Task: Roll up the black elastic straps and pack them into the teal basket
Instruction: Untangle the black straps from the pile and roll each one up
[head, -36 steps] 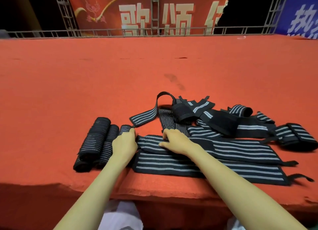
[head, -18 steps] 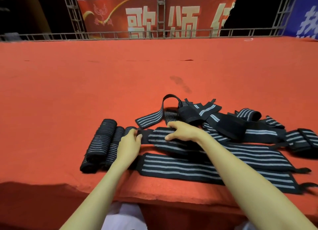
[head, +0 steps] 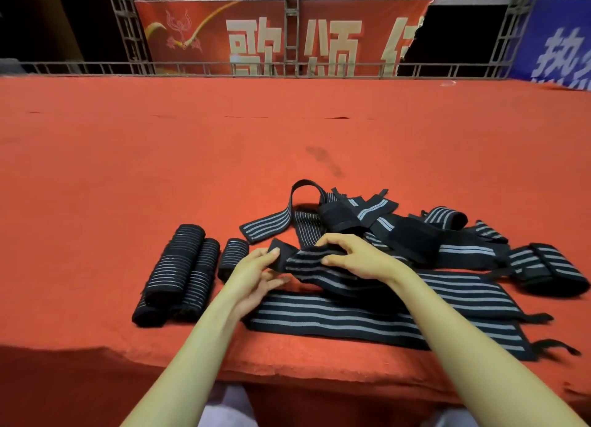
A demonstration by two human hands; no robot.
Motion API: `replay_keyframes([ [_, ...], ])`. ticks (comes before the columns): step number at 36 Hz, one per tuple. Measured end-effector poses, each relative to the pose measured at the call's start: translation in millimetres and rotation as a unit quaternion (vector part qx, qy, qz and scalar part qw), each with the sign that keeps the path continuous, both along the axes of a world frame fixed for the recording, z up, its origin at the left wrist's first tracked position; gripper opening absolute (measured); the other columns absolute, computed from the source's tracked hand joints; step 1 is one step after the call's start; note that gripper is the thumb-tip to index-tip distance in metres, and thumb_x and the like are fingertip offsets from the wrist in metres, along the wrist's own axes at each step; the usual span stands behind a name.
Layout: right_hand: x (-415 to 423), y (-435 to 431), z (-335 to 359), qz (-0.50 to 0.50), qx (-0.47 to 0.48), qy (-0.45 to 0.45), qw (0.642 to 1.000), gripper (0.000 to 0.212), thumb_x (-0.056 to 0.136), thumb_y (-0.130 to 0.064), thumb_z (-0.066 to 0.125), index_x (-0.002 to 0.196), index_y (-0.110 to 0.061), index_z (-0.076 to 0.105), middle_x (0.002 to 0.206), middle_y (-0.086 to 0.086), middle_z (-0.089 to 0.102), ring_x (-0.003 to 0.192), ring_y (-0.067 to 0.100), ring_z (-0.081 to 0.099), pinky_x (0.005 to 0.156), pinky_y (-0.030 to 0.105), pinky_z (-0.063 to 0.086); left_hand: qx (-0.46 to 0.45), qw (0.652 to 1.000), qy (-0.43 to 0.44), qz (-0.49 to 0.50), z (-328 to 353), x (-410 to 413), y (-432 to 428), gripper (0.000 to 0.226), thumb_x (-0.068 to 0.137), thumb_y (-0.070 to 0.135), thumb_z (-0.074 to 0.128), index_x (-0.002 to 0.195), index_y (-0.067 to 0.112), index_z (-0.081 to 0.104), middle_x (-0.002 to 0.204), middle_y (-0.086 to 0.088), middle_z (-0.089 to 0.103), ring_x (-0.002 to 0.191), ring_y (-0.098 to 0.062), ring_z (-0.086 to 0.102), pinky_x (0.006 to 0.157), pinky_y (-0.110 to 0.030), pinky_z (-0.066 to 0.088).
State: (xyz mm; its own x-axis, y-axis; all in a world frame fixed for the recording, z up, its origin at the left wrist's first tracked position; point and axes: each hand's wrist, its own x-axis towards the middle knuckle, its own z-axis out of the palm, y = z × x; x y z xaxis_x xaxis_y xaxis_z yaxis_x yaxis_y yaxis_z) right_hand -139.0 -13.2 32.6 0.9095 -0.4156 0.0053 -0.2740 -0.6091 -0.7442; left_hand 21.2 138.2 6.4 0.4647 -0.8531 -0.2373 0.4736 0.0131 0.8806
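Note:
Black elastic straps with grey stripes lie on a red-covered platform. Both hands hold one strap by its left end, lifted off the surface. My left hand pinches the black end tab between thumb and fingers. My right hand grips the strap just right of it from above. A second flat strap lies under them near the front edge. Three rolled straps sit to the left. A tangled pile of loose straps lies behind my hands. No teal basket is in view.
The platform's front edge runs just below my forearms. A metal railing borders the far side, with a red banner and a blue banner behind it. A dark stain marks the cloth.
The strap's left end has come up off the cloth. My left hand turned palm-up onto the end tab and my right hand closed around the strap.

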Motion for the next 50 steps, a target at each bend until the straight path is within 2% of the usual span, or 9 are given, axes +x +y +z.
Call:
replay_keyframes([
  [7, 5.4, -1.6, -4.5, -0.02, 0.013, -0.033, 0.999, 0.013, 0.091, -0.023, 0.062, 0.1, -0.032, 0.062, 0.104, -0.009, 0.066, 0.099, 0.01, 0.062, 0.096, 0.039, 0.047, -0.055, 0.989, -0.052, 0.127, 0.5, -2.7, 2.7, 0.005, 0.093, 0.006, 0.055, 0.089, 0.008, 0.053, 0.093, -0.016, 0.065, 0.079, -0.017, 0.067, 0.072, -0.025, 0.058],
  [11, 11.7, -1.3, -7.6, -0.025, 0.033, -0.044, 0.998, 0.016, 0.091, -0.02, 0.063, 0.103, -0.029, 0.062, 0.107, -0.011, 0.065, 0.102, 0.006, 0.061, 0.096, 0.029, 0.045, -0.053, 0.984, -0.065, 0.158, -2.0, -0.7, 6.8, 0.006, 0.092, 0.005, 0.057, 0.089, 0.007, 0.052, 0.096, -0.02, 0.065, 0.092, -0.025, 0.065, 0.078, -0.029, 0.058],
  [18, 21.4, -0.2, -12.6, -0.046, 0.054, -0.023, 0.997, 0.017, 0.092, -0.024, 0.061, 0.108, -0.029, 0.061, 0.117, -0.01, 0.062, 0.11, 0.006, 0.056, 0.097, 0.027, 0.04, -0.031, 0.969, -0.129, 0.21, -3.1, -0.6, 16.3, 0.007, 0.09, 0.006, 0.062, 0.086, 0.006, 0.056, 0.085, -0.013, 0.066, 0.078, -0.019, 0.068, 0.062, -0.021, 0.056],
  [22, 28.6, 3.1, -24.6, -0.061, -0.071, 0.008, 0.996, 0.034, 0.092, -0.026, 0.06, 0.125, -0.026, 0.054, 0.129, -0.003, 0.055, 0.124, 0.013, 0.045, 0.105, 0.031, 0.037, 0.032, 0.943, -0.23, 0.24, -8.6, 3.3, 21.5, 0.012, 0.089, 0.009, 0.064, 0.082, 0.013, 0.055, 0.085, -0.009, 0.062, 0.063, -0.02, 0.068, 0.051, -0.022, 0.054],
  [27, 39.0, 27.9, -49.7, 0.055, -0.273, -0.042, 0.959, 0.045, 0.09, -0.021, 0.06, 0.135, -0.024, 0.052, 0.133, -0.001, 0.051, 0.125, 0.018, 0.038, 0.109, 0.033, 0.029, 0.089, 0.846, -0.465, 0.244, -21.2, 15.2, 31.5, 0.02, 0.086, 0.014, 0.066, 0.088, 0.025, 0.05, 0.087, 0.005, 0.062, 0.079, -0.021, 0.066, 0.074, -0.039, 0.054],
  [30, 44.8, 42.9, -65.0, 0.09, -0.264, -0.024, 0.96, 0.041, 0.097, -0.03, 0.05, 0.138, -0.025, 0.049, 0.14, -0.002, 0.048, 0.129, 0.017, 0.039, 0.111, 0.034, 0.028, 0.116, 0.789, -0.555, 0.236, -22.3, 16.6, 32.5, 0.02, 0.085, 0.012, 0.066, 0.097, 0.019, 0.05, 0.089, 0.004, 0.065, 0.084, -0.018, 0.063, 0.077, -0.03, 0.047],
  [35, 48.3, 51.0, -76.7, 0.067, -0.272, 0.017, 0.96, 0.044, 0.101, -0.038, 0.04, 0.144, -0.03, 0.04, 0.146, -0.004, 0.041, 0.133, 0.016, 0.032, 0.113, 0.035, 0.023, 0.181, 0.731, -0.627, 0.198, -24.9, 16.5, 26.5, 0.016, 0.085, 0.013, 0.059, 0.099, 0.016, 0.052, 0.099, -0.003, 0.067, 0.092, -0.029, 0.063, 0.078, -0.039, 0.049],
  [45, 43.9, 45.9, -81.0, 0.067, -0.205, 0.018, 0.976, 0.048, 0.097, -0.037, 0.05, 0.143, -0.026, 0.043, 0.149, -0.005, 0.038, 0.137, 0.014, 0.029, 0.116, 0.033, 0.018, 0.145, 0.712, -0.662, 0.184, -37.8, 1.8, 14.2, 0.015, 0.089, 0.022, 0.062, 0.097, 0.013, 0.07, 0.096, 0.0, 0.071, 0.097, -0.019, 0.061, 0.083, -0.029, 0.043],
  [50, 42.3, 43.4, -82.6, 0.06, -0.163, 0.008, 0.985, 0.046, 0.094, -0.037, 0.055, 0.138, -0.026, 0.048, 0.146, -0.006, 0.042, 0.136, 0.011, 0.032, 0.116, 0.033, 0.02, 0.116, 0.837, -0.476, 0.242, -29.4, -5.3, 20.1, 0.023, 0.096, 0.024, 0.054, 0.087, 0.013, 0.072, 0.082, 0.002, 0.071, 0.082, -0.014, 0.063, 0.075, -0.025, 0.039],
])
